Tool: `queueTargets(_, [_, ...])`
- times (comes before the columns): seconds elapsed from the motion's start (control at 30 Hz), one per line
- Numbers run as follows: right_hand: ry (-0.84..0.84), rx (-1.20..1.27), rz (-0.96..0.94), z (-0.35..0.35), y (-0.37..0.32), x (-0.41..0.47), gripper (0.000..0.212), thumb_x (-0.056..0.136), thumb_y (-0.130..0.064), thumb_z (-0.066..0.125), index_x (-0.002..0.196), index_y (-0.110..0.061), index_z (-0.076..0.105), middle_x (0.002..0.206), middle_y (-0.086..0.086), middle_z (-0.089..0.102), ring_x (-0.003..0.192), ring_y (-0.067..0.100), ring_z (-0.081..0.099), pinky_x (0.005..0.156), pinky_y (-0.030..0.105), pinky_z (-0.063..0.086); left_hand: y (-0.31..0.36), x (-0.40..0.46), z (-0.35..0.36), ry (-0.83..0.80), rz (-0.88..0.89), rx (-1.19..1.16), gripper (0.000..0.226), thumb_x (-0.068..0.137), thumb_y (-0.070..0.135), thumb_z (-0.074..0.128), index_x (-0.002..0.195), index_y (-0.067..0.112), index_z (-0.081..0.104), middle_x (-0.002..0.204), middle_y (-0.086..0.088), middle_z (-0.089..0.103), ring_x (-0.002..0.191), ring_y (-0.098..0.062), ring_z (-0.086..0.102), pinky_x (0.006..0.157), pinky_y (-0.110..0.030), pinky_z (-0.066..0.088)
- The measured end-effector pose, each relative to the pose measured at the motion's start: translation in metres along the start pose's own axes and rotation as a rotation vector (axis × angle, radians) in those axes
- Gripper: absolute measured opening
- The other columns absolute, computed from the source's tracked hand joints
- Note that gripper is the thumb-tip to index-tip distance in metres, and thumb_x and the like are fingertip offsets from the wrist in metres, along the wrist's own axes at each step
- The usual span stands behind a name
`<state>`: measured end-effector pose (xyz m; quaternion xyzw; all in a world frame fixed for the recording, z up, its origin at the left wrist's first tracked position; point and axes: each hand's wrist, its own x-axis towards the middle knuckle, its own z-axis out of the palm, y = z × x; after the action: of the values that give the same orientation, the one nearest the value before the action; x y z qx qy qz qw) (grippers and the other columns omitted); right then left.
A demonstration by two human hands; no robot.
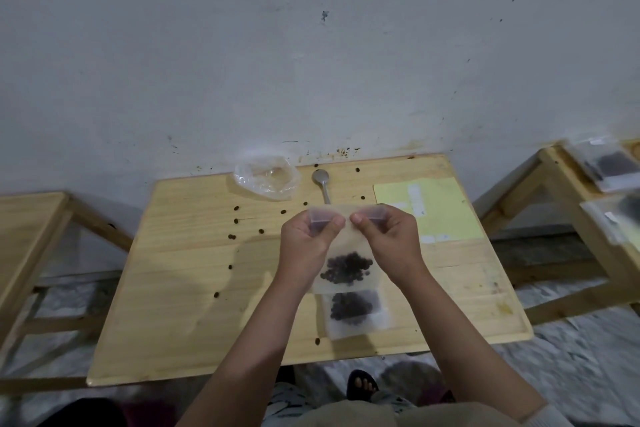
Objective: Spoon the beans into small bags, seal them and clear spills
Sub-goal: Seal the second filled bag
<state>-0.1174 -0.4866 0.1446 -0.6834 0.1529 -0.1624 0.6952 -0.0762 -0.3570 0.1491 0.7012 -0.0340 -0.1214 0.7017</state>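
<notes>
Two small bags hold beans on my screen. The one I am working on, the held bag (346, 263), hangs upright above the wooden table (173, 305), pinched along its top edge from both sides. My left hand (308, 236) grips the top left corner with fingers curled and thumb pressed on the front; my right hand (384, 236) does the same at the top right corner, and the two thumbs sit almost tip to tip at the middle of the strip. It is translucent and frosted, with a slightly darker band across the mouth, and its dark beans have settled in a loose clump in the lower half. I cannot tell whether the mouth is closed all the way across.

Just below it, lying flat on the table near the front edge, is the second bag (356, 315), also frosted and with a dark cluster of beans in its upper part.

Loose beans (231, 236) are scattered over the left and far part of the tabletop. A metal spoon (322, 184) lies near the far edge, bowl toward the wall, beside a crumpled clear plastic bag (266, 177). A pale yellow sheet (433, 208) lies on the right side of the table.
</notes>
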Motion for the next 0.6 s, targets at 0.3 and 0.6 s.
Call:
queueTargets(0.3, [-0.026, -0.015, -0.012, -0.012, 0.007, 0.005, 0.008, 0.075, -0.010, 0.077, 0.071, -0.015, 0.073, 0.067, 0.006, 0.065, 0.065, 0.013, 0.061, 0.066, 0.029, 0.050, -0.003, 0.001, 0.007, 0.017, 0.043, 0.026, 0.007, 0.083, 0.005, 0.069, 0.079, 0.011, 0.070, 0.073, 0.001, 0.073, 0.073, -0.010, 0.068, 0.070, -0.022, 0.053])
queueTargets(0.6, [0.007, 0.104, 0.082, -0.027, 0.017, 0.011, 0.010, 0.082, -0.013, 0.069, 0.073, -0.010, 0.075, 0.077, 0.022, 0.066, 0.072, 0.021, 0.061, 0.070, 0.038, 0.051, -0.005, 0.007, 0.011, 0.060, 0.000, 0.018, 0.007, 0.084, 0.011, 0.067, 0.080, 0.014, 0.072, 0.069, 0.004, 0.072, 0.065, -0.005, 0.064, 0.060, -0.018, 0.051])
